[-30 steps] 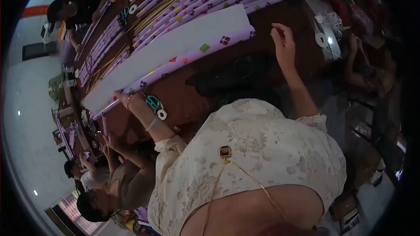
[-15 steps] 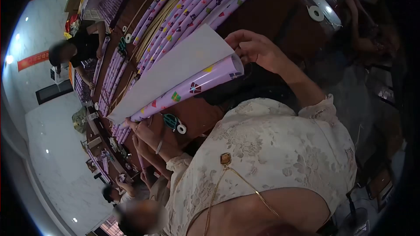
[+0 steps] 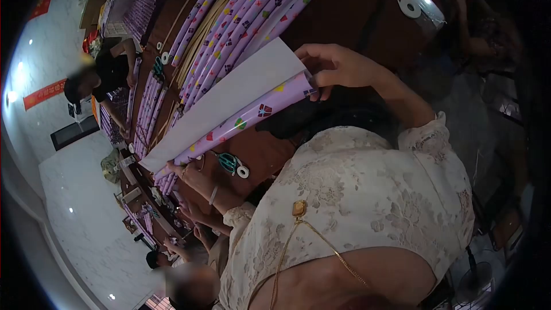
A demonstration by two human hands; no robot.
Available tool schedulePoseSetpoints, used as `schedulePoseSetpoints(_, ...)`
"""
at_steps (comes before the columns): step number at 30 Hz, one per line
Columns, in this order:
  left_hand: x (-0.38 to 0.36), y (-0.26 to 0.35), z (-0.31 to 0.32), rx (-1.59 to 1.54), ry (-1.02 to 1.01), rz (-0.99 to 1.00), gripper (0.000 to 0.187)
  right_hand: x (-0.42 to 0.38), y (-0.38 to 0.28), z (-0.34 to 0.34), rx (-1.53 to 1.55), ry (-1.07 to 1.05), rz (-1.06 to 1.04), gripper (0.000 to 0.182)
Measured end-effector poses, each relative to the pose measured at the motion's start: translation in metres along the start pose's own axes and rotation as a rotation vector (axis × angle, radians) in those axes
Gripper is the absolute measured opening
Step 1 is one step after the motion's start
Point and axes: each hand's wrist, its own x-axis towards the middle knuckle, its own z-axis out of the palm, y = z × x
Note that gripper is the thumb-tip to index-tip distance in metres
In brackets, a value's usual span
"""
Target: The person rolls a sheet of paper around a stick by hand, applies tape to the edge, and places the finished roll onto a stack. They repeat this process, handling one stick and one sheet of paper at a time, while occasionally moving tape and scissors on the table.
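A sheet of purple wrapping paper with a colourful gift pattern is partly rolled into a tube. Its loose white back lies flat above the roll. At the near right end, my right hand grips the tube's rim, fingers bent round the edge. My left hand is closed round the far lower end of the same roll. Below the roll, teal-handled scissors and a small white tape roll lie on the brown table.
Several finished purple rolls lie side by side on the brown table. A larger white tape roll sits at the far right. Co-workers stand along the left, one in a black top handling rolls. Another person's arm is close below my left hand.
The tube's near end looks narrower and tighter, and my right hand has closed further over its rim. The view has shifted slightly.
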Motion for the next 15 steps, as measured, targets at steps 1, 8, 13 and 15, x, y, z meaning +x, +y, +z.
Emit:
schedulePoseSetpoints(1,-0.003,0.001,-0.001,0.015,0.001,0.004,0.046,0.001,-0.001,-0.002,-0.040,-0.030,0.013,0.048)
schedulePoseSetpoints(8,-0.015,0.007,-0.003,0.107,0.000,0.039,0.049,0.002,0.002,-0.002,-0.085,-0.079,0.049,0.047)
schedulePoseSetpoints(13,-0.019,0.010,-0.007,0.183,-0.007,0.062,0.050,0.007,0.008,-0.002,-0.097,-0.015,0.095,0.040)
schedulePoseSetpoints(15,-0.021,0.010,-0.009,0.211,-0.010,0.069,0.051,0.009,0.008,-0.004,-0.075,0.018,0.152,0.037)
